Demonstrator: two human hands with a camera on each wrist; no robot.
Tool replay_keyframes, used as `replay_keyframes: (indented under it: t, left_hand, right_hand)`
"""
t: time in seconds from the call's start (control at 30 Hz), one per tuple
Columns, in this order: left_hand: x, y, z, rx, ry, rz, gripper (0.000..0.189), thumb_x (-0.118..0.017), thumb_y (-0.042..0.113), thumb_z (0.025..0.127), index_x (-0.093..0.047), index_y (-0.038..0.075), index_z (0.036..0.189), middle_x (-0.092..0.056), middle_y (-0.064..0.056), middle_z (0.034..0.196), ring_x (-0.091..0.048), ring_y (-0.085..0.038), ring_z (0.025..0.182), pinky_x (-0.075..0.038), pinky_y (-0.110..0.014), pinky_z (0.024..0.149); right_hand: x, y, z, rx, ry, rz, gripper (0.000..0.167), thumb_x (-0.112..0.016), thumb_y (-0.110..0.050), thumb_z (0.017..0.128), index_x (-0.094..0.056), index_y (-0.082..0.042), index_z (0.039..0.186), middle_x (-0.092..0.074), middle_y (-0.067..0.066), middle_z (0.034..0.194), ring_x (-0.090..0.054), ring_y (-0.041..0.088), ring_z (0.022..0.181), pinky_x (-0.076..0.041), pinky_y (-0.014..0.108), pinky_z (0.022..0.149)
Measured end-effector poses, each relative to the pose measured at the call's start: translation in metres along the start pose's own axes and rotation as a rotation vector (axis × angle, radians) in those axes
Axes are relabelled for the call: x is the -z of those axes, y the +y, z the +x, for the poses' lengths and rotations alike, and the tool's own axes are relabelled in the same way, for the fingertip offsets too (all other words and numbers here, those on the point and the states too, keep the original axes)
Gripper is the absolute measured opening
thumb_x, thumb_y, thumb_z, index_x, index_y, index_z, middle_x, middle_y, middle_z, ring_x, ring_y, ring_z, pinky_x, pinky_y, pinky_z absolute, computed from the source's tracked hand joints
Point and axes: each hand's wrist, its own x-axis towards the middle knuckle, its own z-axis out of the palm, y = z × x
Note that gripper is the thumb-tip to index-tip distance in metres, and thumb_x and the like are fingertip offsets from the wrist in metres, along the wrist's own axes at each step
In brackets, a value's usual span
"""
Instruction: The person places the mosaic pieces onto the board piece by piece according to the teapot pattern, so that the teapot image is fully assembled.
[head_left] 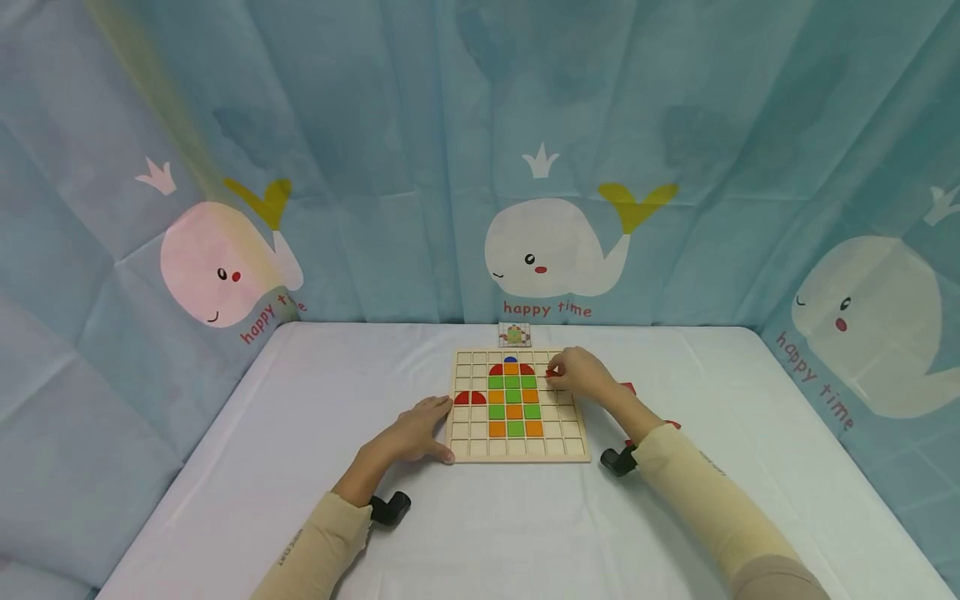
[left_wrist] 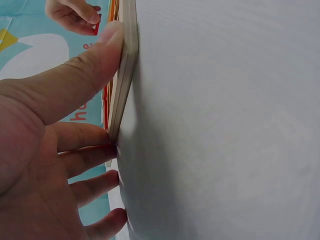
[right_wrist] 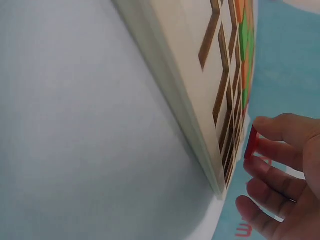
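Note:
A wooden grid board (head_left: 562,425) lies on the table. Its middle columns hold green and orange square tiles (head_left: 513,397), topped by a blue half-round tile (head_left: 511,360) with red curved tiles (head_left: 495,369) beside the top orange one. Two more red curved tiles (head_left: 470,398) sit at the left side. My left hand (head_left: 418,429) rests against the board's left edge, thumb (left_wrist: 107,47) at the near corner and fingers spread. Over the upper right cells, my right hand (head_left: 585,373) pinches a small red tile (right_wrist: 251,142) between thumb and fingertips; its full shape is hidden.
A small pattern card (head_left: 514,335) lies behind the board. Right of it, several red pieces (head_left: 628,387) lie partly hidden by my right forearm. The white-covered table (head_left: 337,367) meets a blue whale-print curtain (head_left: 390,167) at the back.

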Motion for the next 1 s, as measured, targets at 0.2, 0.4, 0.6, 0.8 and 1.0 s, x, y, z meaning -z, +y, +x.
replay_keyframes:
  t: [0.2,0.4,0.6,0.8,1.0]
  left_hand:
    - [-0.001,0.000,0.000,-0.005,0.003,0.010,0.098,-0.087,0.030,0.070,-0.036,0.003,0.150,-0.034,-0.014,0.158,-0.024,-0.035,0.148,-0.025,-0.059,0.117]
    - [-0.002,0.000,0.001,-0.004,0.008,0.008,0.098,-0.087,0.030,0.069,-0.037,0.003,0.149,-0.035,-0.014,0.157,-0.025,-0.036,0.148,-0.025,-0.059,0.117]
    - [-0.001,-0.001,0.000,-0.006,0.008,0.008,0.098,-0.087,0.030,0.069,-0.037,0.002,0.149,-0.034,-0.015,0.157,-0.025,-0.036,0.148,-0.025,-0.059,0.117]
    - [0.000,0.000,0.000,-0.004,0.006,0.011,0.099,-0.087,0.030,0.069,-0.037,0.002,0.149,-0.034,-0.015,0.157,-0.025,-0.036,0.148,-0.025,-0.059,0.117]
    - [0.000,0.000,0.001,-0.008,0.000,0.010,0.098,-0.086,0.031,0.070,-0.036,0.002,0.149,-0.034,-0.015,0.158,-0.024,-0.036,0.148,-0.025,-0.058,0.117]
  right_hand:
    - [-0.006,-0.005,0.004,0.014,-0.007,-0.014,0.022,-0.072,-0.022,0.087,-0.075,-0.004,0.099,-0.069,0.006,0.084,-0.056,0.017,0.076,-0.052,0.032,0.073]
    - [-0.011,-0.008,0.006,0.010,-0.022,-0.025,0.025,-0.073,-0.025,0.087,-0.074,-0.004,0.100,-0.072,0.007,0.092,-0.060,0.018,0.082,-0.055,0.037,0.084]
    - [-0.014,-0.008,0.007,0.049,-0.005,-0.043,0.022,-0.072,-0.024,0.087,-0.075,-0.003,0.096,-0.073,0.007,0.088,-0.059,0.017,0.078,-0.055,0.036,0.079]
    - [-0.016,-0.008,0.008,0.041,-0.009,-0.034,0.020,-0.071,-0.021,0.088,-0.076,-0.004,0.098,-0.073,0.007,0.090,-0.057,0.016,0.079,-0.054,0.036,0.081]
    - [-0.007,-0.008,0.004,0.001,-0.020,0.008,0.024,-0.067,-0.021,0.091,-0.074,-0.002,0.105,-0.072,0.010,0.096,-0.060,0.020,0.084,-0.054,0.039,0.082]
